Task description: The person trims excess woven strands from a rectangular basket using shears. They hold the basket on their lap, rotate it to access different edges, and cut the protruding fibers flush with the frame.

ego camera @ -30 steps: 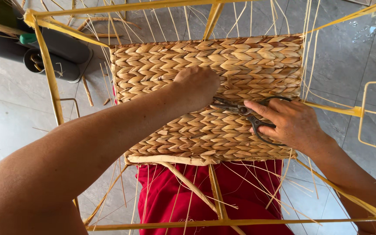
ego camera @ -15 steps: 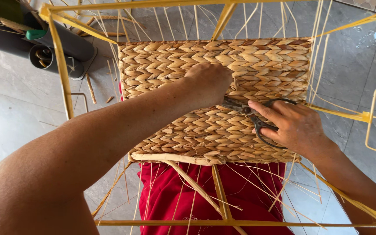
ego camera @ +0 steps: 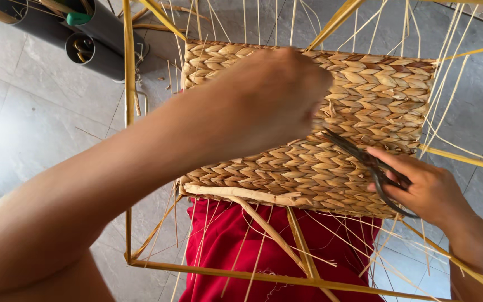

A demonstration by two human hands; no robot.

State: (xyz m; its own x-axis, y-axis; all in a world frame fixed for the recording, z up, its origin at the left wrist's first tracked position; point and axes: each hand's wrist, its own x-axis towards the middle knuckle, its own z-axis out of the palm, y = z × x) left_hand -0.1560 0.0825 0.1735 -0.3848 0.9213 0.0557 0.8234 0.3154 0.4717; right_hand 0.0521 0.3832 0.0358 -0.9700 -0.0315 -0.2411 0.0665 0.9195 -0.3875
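Scissors (ego camera: pixel 373 168), dark and well worn, are gripped in the right hand (ego camera: pixel 429 187) at the right of the frame, fingers threaded through the loops and closed on them, blades pointed up-left across the woven panel (ego camera: pixel 364 95). The panel, a braided straw-coloured basket side, is stretched on a yellow frame (ego camera: pixel 128 112) and fills the middle of the frame, propped over a red-clothed lap (ego camera: pixel 236 246), probably so it's kept steady and close. The left hand (ego camera: pixel 275 92) is pressed down on the weave near the blade tips, likely to hold it flat; its fingers are hidden underneath, so open or closed can't be told. Loose thin strands (ego camera: pixel 448 67) are left sticking out at the edges. Dark tubes (ego camera: pixel 93 39) are seen on the tiled floor (ego camera: pixel 23 123), upper left.
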